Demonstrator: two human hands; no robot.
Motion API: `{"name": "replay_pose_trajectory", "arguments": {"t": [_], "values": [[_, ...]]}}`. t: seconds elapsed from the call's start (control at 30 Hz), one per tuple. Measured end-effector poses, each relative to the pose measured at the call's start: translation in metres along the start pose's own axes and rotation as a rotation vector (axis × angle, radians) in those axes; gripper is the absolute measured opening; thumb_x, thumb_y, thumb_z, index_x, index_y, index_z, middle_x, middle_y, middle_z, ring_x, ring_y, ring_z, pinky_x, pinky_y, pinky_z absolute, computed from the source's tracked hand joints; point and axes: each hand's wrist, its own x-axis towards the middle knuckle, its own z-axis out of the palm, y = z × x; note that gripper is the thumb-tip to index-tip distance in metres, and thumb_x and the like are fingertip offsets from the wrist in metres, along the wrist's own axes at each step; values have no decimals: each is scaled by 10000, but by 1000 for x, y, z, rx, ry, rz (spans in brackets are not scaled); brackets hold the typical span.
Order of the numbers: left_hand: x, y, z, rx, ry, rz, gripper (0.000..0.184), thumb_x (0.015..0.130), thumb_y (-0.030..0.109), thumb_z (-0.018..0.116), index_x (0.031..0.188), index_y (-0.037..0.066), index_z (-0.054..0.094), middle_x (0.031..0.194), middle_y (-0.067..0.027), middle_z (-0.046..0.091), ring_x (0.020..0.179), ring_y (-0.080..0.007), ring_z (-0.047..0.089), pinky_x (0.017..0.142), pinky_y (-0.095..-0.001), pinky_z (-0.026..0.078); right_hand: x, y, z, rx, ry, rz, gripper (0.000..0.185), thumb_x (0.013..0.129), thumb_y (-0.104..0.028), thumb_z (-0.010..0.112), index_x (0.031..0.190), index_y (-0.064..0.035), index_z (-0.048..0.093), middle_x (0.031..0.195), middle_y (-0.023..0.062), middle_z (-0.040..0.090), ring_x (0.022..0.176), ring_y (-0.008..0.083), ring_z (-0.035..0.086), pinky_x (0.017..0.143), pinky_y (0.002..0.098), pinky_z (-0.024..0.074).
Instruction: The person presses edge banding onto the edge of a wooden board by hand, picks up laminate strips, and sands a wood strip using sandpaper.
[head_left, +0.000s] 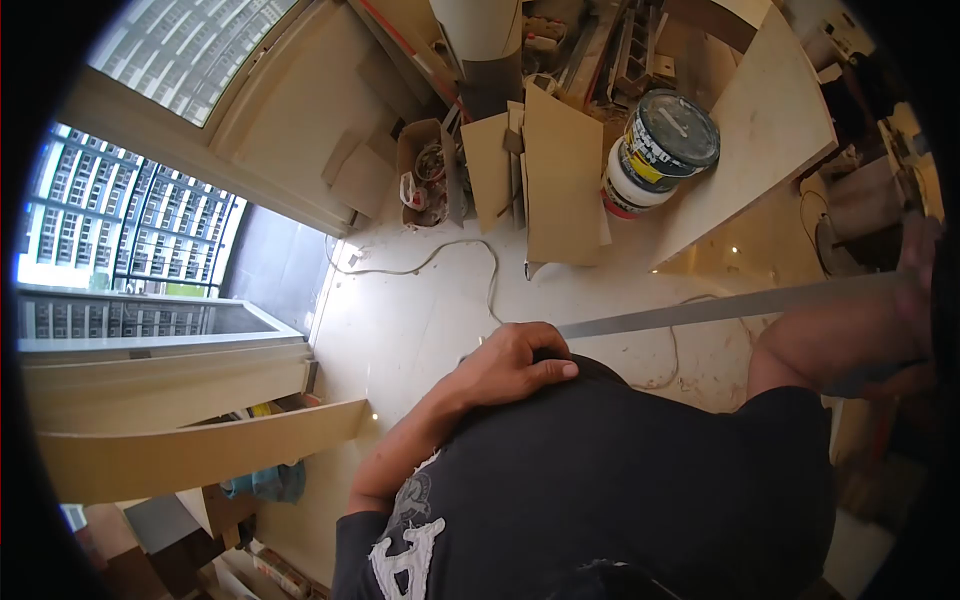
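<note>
A long, flat grey strip [720,308], like a metal straightedge, stretches across in front of my dark shirt. My left hand [515,365] is closed around its left end, close to the belly, with the thumb lying over the shirt side. At the far right edge of the view, my right hand [915,262] is closed at the strip's other end, higher up and partly lost in the dark border. The right forearm bends out beside the body.
Two stacked paint buckets [665,145] stand ahead beside cardboard pieces [562,180] and a leaning wood panel [755,130]. A box of scraps [428,175] sits left of them. A cable [430,262] snakes over the floor. A board [210,450] juts in from the left, below the window.
</note>
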Motion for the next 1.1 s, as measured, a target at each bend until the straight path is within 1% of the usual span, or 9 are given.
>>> {"name": "replay_pose_trajectory", "arguments": {"t": [0.1,0.2,0.3,0.33,0.37,0.6,0.83,0.93,1.1], "values": [[20,-10,-17,43,-47,168,309,903,282,726,979,-17,699,926,-171,698,887,-310,669,811,-382,513,-2,-8,33,-90,196,-24,616,1046,-521,404,1294,9,596,1018,225,713,807,334,690,701,502,540],[38,-19,-41,41,-150,219,301,901,280,717,962,-15,704,913,-174,695,884,-314,669,807,-386,511,0,-22,51,-241,321,21,587,1053,-515,392,1265,-3,587,1003,163,682,807,316,658,720,488,524],[56,-26,-77,45,-299,272,304,915,278,716,981,-19,694,946,-154,689,917,-284,660,827,-377,506,1,-33,69,-301,336,44,580,1056,-512,386,1274,-10,579,1012,154,666,816,306,635,734,485,517],[62,-30,-91,52,-331,314,304,914,280,714,974,-18,697,927,-150,693,904,-283,664,825,-375,508,17,-18,102,-240,468,15,588,1056,-510,383,1272,2,578,998,158,664,817,300,623,756,479,504],[64,-33,-105,64,-369,305,304,912,281,714,970,-17,699,922,-148,695,900,-279,667,821,-373,509,25,-17,119,-261,486,41,592,1056,-511,382,1272,5,579,1000,159,664,821,300,624,761,478,500],[100,-46,-178,70,-585,296,287,898,285,716,953,4,713,889,-136,710,870,-247,679,794,-364,518,108,-12,176,-457,519,231,602,1060,-482,387,1263,54,570,1014,196,666,831,319,652,772,499,490],[131,-57,-178,71,-815,211,285,888,286,723,946,7,718,850,-120,703,832,-212,664,771,-344,514,123,-12,216,-555,757,330,579,1056,-476,413,1269,37,579,1128,204,674,924,365,678,829,509,492],[138,-55,-166,32,-822,195,360,872,334,722,907,-23,712,836,-186,690,819,-285,670,769,-384,525,116,-20,228,-518,826,353,578,1057,-477,409,1274,30,585,1153,207,673,952,376,680,854,510,485],[152,-45,-145,77,-800,145,350,878,316,725,918,-32,716,842,-182,695,817,-263,666,763,-373,523,77,-28,254,-532,928,287,595,1062,-482,388,1280,34,588,1120,217,673,936,383,676,853,515,480]]}}
